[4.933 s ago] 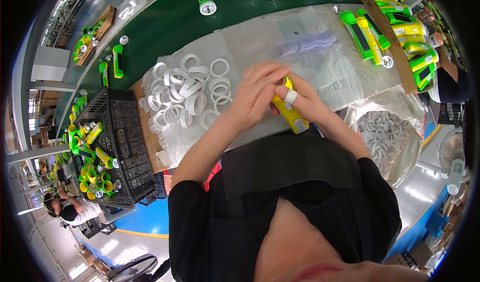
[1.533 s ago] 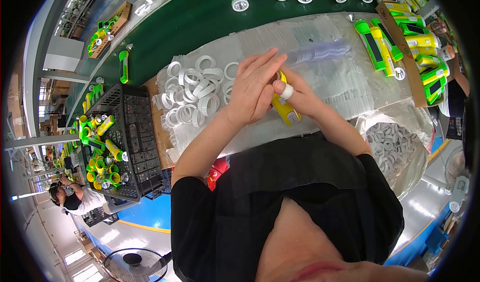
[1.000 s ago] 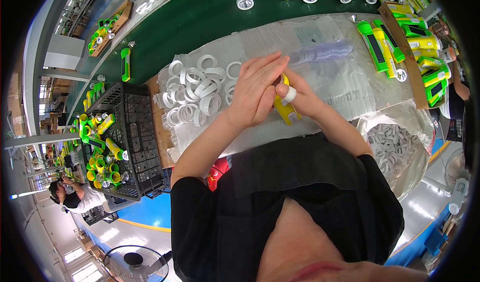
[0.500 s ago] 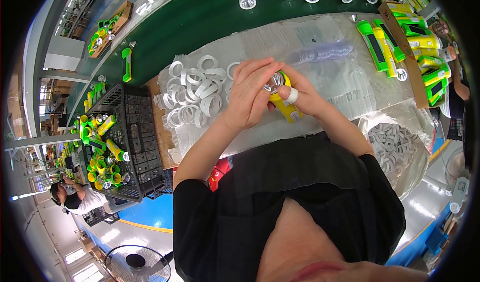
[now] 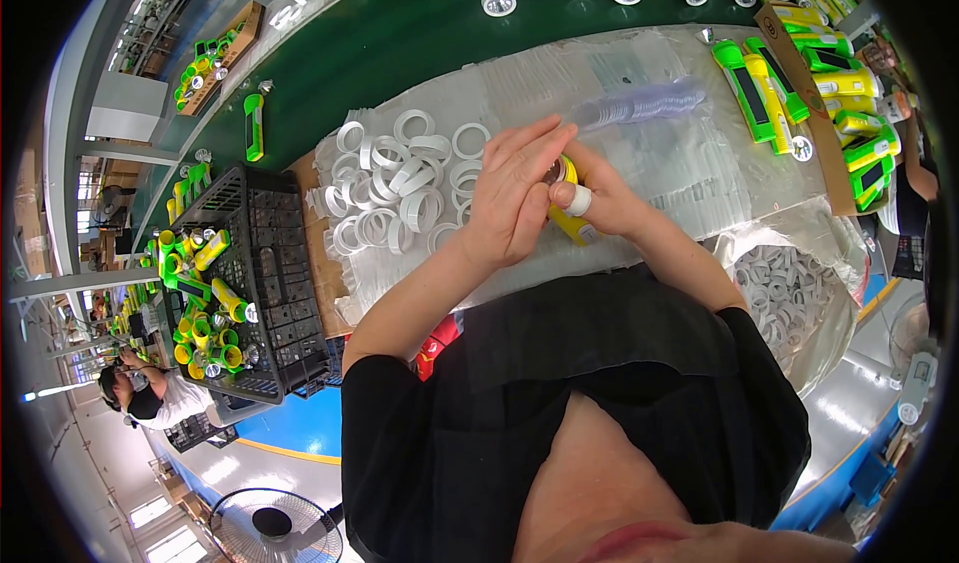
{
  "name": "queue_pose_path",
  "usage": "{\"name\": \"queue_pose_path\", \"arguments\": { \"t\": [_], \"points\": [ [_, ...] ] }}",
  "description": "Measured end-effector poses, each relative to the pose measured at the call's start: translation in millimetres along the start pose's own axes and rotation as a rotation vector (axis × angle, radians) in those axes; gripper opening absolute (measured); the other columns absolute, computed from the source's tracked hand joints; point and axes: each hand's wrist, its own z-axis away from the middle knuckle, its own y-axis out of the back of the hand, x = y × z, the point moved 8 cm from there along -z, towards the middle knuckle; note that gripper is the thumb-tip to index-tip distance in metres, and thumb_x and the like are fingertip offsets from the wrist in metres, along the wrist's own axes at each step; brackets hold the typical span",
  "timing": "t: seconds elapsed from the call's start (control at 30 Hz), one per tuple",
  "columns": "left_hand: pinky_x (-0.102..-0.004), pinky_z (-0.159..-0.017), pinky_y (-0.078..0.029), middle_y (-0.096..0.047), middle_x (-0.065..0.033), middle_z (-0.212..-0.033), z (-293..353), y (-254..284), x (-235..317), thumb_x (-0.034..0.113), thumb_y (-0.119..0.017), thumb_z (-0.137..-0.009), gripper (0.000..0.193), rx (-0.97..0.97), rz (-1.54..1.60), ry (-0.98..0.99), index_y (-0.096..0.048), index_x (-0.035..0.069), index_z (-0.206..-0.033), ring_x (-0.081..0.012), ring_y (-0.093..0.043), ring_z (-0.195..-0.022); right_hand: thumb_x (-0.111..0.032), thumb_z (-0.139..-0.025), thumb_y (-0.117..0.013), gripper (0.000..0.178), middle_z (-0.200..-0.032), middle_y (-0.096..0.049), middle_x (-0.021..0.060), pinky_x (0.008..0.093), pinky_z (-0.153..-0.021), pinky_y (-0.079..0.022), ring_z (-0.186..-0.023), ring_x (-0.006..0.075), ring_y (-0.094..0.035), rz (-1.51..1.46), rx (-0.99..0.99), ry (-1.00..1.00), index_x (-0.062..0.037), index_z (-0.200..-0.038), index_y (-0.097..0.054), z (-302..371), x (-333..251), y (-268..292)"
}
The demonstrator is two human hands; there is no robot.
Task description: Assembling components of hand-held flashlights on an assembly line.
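Note:
A yellow flashlight [image 5: 572,227] is held between my two hands above the work surface, its body slanting down toward me. My left hand [image 5: 511,198] is cupped against its head end, fingers long and pressed together, covering most of the lens. Wrapped round the body from the other side is my right hand [image 5: 611,191], its thumb bound with white tape [image 5: 573,200]. What lies under my left palm is hidden. Just left of my hands, white plastic rings [image 5: 410,173] are heaped on the plastic-covered board. Beyond my hands lies a row of clear round discs [image 5: 639,103].
A black crate [image 5: 285,273] stands at the left, with green and yellow flashlight parts beside it. Finished-looking flashlights [image 5: 754,93] lie at the right by a cardboard box [image 5: 834,163]. More stand along the green belt [image 5: 400,38]. A bag of white rings [image 5: 789,293] sits at my right.
My left hand has shifted over the flashlight's head, so the shiny reflector visible before is now mostly covered. The right hand keeps its hold, with the thumb slightly moved.

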Motion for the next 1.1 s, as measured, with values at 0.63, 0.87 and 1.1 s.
{"name": "queue_pose_path", "arguments": {
  "t": [0.63, 0.87, 1.1],
  "points": [
    [-0.0471, -0.104, -0.031, -0.049, -0.0175, -0.14, 5.5, 11.7, -16.4, 0.023, -0.039, -0.097, 0.043, -0.012, -0.015, 0.07, -0.052, 0.0, -0.132, -0.0386, -0.042, -0.132, -0.032, -0.091, -0.064, 0.053, -0.1, -0.059, 0.0094, 0.0298, -0.068, -0.052, -0.077, 0.0157, -0.062, -0.165, -0.042, -0.078, -0.0045, -0.129, -0.04, -2.1, 6.5, 2.0],
    [-0.0465, -0.107, -0.029, -0.05, -0.0208, -0.138, 3.9, 8.4, -10.4, 0.022, -0.035, -0.098, 0.044, -0.103, -0.094, 0.013, -0.055, -0.003, -0.129, -0.0394, -0.042, -0.132, -0.033, -0.092, -0.063, 0.053, -0.102, -0.058, 0.0092, 0.0297, -0.068, -0.053, -0.08, 0.0158, -0.062, -0.164, -0.079, -0.046, -0.0055, -0.131, -0.039, 0.6, 7.0, -1.8],
    [-0.042, -0.105, -0.035, -0.043, -0.0166, -0.144, 1.0, 17.3, -21.0, 0.023, -0.046, -0.097, 0.047, -0.011, 0.293, 0.247, -0.044, 0.001, -0.139, -0.0328, -0.041, -0.133, -0.033, -0.09, -0.065, 0.052, -0.103, -0.058, 0.0074, 0.0311, -0.07, -0.054, -0.086, 0.0158, -0.061, -0.169, -0.106, -0.049, -0.0072, -0.129, -0.042, -0.7, 0.5, 0.7]
  ]
}}
